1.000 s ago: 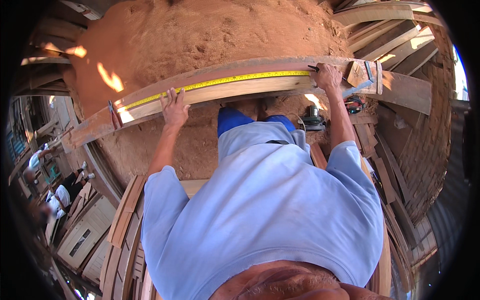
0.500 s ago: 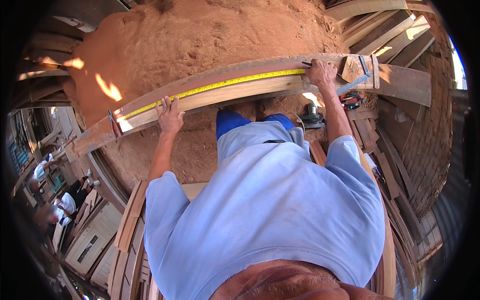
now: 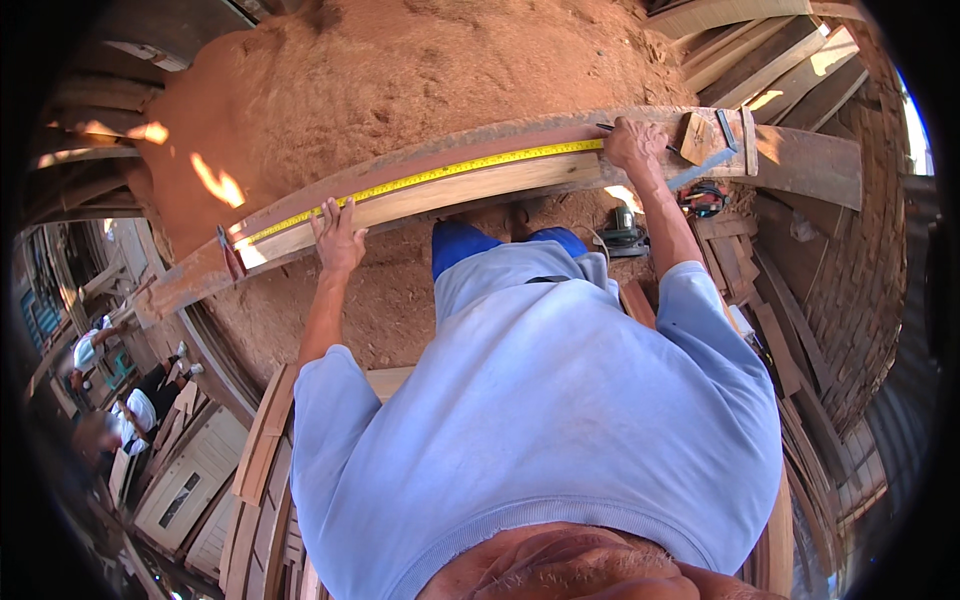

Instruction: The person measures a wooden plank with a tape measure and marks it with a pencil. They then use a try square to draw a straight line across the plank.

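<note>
A yellow tape measure point(image 3: 460, 163) lies stretched along a pale wooden board point(image 3: 480, 183), which rests on a long, thick plank point(image 3: 190, 283). My left hand point(image 3: 340, 238) is open, its fingertips spread over the tape and the board toward the left. At the tape's right end my right hand point(image 3: 636, 146) is closed on a dark, thin pen-like marker point(image 3: 605, 127), whose tip points left. Whether those fingers also pinch the tape is hidden. Right of that hand sit a wooden block point(image 3: 697, 138) and a bluish try square point(image 3: 724, 148).
Pincers with reddish handles point(image 3: 231, 254) lie across the plank's left part. Below the plank, on the ground, are a corded power tool point(image 3: 625, 236) and a red-and-black tool point(image 3: 706, 198). Stacked boards point(image 3: 262, 440) flank me. Two people point(image 3: 133, 415) are at far left.
My right hand has shifted slightly left along the tape with the marker, and its fingers have curled in more. My left hand stays nearly in place.
</note>
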The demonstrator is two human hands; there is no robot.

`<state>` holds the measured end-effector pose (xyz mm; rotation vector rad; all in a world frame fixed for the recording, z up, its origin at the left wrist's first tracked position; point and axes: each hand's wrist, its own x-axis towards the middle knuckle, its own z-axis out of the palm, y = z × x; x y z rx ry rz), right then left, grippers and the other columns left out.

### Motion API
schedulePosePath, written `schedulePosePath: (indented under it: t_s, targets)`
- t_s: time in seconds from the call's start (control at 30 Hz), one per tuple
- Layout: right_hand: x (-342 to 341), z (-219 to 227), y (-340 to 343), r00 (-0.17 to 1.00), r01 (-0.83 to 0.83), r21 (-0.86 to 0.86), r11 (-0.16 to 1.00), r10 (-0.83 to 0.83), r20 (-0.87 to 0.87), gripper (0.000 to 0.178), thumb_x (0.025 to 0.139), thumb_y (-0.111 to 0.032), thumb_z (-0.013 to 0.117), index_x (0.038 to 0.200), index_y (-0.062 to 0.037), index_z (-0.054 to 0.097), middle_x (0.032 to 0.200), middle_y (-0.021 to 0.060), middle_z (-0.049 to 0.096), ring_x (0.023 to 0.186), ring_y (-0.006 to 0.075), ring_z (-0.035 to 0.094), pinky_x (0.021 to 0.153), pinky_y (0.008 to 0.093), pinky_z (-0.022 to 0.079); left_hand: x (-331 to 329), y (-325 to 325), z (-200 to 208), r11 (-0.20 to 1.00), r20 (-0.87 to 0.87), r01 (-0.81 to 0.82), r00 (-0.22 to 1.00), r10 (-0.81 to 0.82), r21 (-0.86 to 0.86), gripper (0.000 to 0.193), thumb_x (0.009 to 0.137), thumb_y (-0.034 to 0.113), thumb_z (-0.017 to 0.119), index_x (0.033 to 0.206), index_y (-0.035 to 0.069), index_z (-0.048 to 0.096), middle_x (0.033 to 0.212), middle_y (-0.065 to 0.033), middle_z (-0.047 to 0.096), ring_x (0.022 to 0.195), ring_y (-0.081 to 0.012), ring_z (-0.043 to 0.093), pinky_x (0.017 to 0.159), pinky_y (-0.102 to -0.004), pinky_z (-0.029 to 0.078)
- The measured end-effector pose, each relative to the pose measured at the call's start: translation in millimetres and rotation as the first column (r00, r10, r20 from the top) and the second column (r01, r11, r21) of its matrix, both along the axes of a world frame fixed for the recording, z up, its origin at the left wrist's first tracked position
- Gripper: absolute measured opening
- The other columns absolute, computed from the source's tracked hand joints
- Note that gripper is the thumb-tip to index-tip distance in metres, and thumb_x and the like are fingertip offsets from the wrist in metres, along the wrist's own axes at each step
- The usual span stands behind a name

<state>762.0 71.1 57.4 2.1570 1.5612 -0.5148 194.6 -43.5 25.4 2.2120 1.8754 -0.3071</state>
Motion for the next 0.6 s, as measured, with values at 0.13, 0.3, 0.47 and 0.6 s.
schedulePosePath:
  t_s: [0.13, 0.3, 0.47, 0.6]
  targets:
    - [-3, 9, 3, 1.000, -0.013, -0.020, 1.000, 0.013, 0.012, 0.033, 0.087, -0.028, 0.061, 0.113, -0.0135, 0.077, 0.117, 0.0155, 0.074, 0.120, 0.0380, 0.062, 0.096, 0.0499, 0.044, 3, 1, 1, 1.000, 0.035, -0.013, 0.999, 0.013, 0.009, 0.081, 0.082, 0.019, 0.080, 0.153, 0.013, 0.042, 0.157, -0.0305, 0.038, 0.148, -0.0440, 0.034, 0.123, -0.0627, 0.015]
    - [-1, 7, 4, 0.999, -0.029, -0.037, 0.999, 0.030, 0.014, 0.036, 0.089, -0.029, 0.059, 0.119, -0.0154, 0.075, 0.122, 0.0159, 0.072, 0.125, 0.0397, 0.060, 0.101, 0.0523, 0.042, 5, -3, -3, 1.000, 0.018, 0.009, 1.000, -0.009, 0.024, 0.079, 0.083, 0.023, 0.079, 0.152, 0.013, 0.043, 0.157, -0.0295, 0.038, 0.149, -0.0428, 0.034, 0.123, -0.0619, 0.016]
    - [0, 8, 8, 0.997, -0.049, -0.124, 0.991, 0.055, 0.048, 0.053, 0.090, -0.054, 0.060, 0.124, -0.0157, 0.071, 0.127, 0.0191, 0.070, 0.121, 0.0393, 0.065, 0.100, 0.0513, 0.050, 0, 0, -1, 1.000, -0.046, 0.000, 0.999, 0.000, -0.006, 0.077, 0.085, 0.029, 0.076, 0.153, 0.014, 0.043, 0.159, -0.0271, 0.036, 0.150, -0.0413, 0.031, 0.124, -0.0582, 0.019]
    - [0, 7, 10, 0.996, -0.091, -0.123, 0.988, 0.092, 0.000, 0.053, 0.088, -0.048, 0.062, 0.127, -0.0125, 0.069, 0.127, 0.0220, 0.069, 0.122, 0.0425, 0.063, 0.101, 0.0516, 0.049, 0, -3, 0, 1.000, 0.032, -0.030, 0.999, 0.030, -0.002, 0.075, 0.087, 0.024, 0.076, 0.152, 0.013, 0.042, 0.158, -0.0274, 0.035, 0.149, -0.0425, 0.031, 0.125, -0.0522, 0.022]
